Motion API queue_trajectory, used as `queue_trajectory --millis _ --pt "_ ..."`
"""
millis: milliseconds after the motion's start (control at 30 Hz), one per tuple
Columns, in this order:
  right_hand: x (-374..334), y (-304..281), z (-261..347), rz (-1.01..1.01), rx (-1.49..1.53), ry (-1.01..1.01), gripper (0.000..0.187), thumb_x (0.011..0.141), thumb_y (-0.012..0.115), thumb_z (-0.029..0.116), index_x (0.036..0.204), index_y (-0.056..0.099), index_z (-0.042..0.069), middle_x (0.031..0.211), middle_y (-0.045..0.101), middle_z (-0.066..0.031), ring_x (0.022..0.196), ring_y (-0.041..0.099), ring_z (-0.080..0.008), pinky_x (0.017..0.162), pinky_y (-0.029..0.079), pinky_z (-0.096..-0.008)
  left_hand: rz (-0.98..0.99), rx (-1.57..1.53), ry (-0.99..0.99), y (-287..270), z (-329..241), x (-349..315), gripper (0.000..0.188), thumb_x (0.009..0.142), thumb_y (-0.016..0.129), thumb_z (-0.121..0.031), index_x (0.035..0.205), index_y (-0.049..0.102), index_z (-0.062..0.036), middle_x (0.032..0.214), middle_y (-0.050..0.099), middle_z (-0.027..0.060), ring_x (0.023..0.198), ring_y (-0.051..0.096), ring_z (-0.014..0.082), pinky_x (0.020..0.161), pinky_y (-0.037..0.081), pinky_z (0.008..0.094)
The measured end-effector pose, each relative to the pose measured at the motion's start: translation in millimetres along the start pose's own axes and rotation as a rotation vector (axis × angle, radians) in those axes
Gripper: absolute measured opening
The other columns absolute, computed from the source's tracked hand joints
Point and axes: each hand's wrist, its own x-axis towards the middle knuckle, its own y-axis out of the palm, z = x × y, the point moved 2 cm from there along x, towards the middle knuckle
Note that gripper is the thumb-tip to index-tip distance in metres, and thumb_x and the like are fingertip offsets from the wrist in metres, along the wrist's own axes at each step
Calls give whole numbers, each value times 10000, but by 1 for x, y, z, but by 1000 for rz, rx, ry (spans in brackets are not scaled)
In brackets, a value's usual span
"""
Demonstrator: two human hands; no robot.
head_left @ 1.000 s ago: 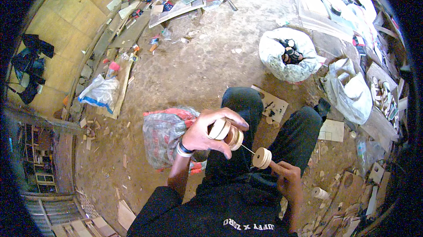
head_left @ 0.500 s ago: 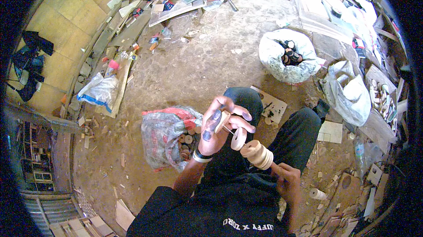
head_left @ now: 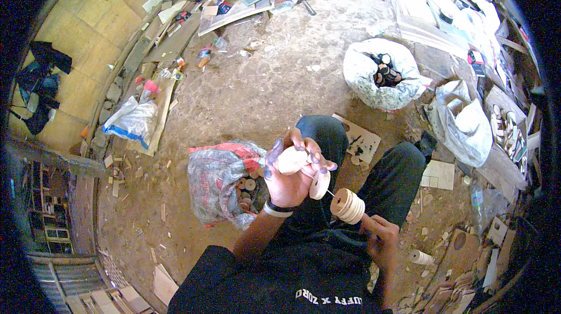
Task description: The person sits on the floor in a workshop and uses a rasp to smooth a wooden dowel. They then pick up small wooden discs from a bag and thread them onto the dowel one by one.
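My left hand (head_left: 284,190), palm up with fingers curled and purple-stained fingertips, holds a pale round wooden disc (head_left: 292,161). Close under its fingers, a second wooden disc (head_left: 319,186) sits on a thin rod. Further down the rod is a compact stack of wooden discs (head_left: 349,206), the nearest face showing a dark centre hole. My right hand (head_left: 383,235) is closed around the rod's lower end, just below the stack; the fingers hide the part they grip.
A clear plastic bag with red bands (head_left: 213,182), holding wooden discs, lies left of my legs. Ahead right stand a white sack of dark-edged pieces (head_left: 374,95) and another white sack (head_left: 467,130). A short disc stack (head_left: 422,257) lies right of me among wood scraps.
My left hand has rolled, so its disc shows its flat face instead of its edge. The stack looks shorter, with a wider gap below the single disc. My right hand stays put.
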Motion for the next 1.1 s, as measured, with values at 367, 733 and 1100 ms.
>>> queue_trajectory --millis 367,733,1100 --pt "0 -4 4 39 -143 12 417 778 502 -81 1109 723 44 715 623 -121 612 622 -237 578 472 -310 100 210 77 6 2 1 418 1036 427 -489 994 490 -78 889 598 146 737 639 264 857 561 510" --pt "-4 -15 15 -11 -117 55 288 846 536 -43 1052 725 26 721 634 -114 607 620 -214 565 460 -300 348 735 164 12 3 6 227 975 634 -223 1056 562 -24 1104 670 198 999 666 265 924 503 399" --pt "-40 -83 -43 -263 273 33 585 957 644 204 1443 365 38 1348 530 -145 1178 543 -257 967 458 -392 828 1582 218 87 80 -9 417 990 501 -264 1380 532 -121 1574 365 168 1496 245 408 1169 154 600"
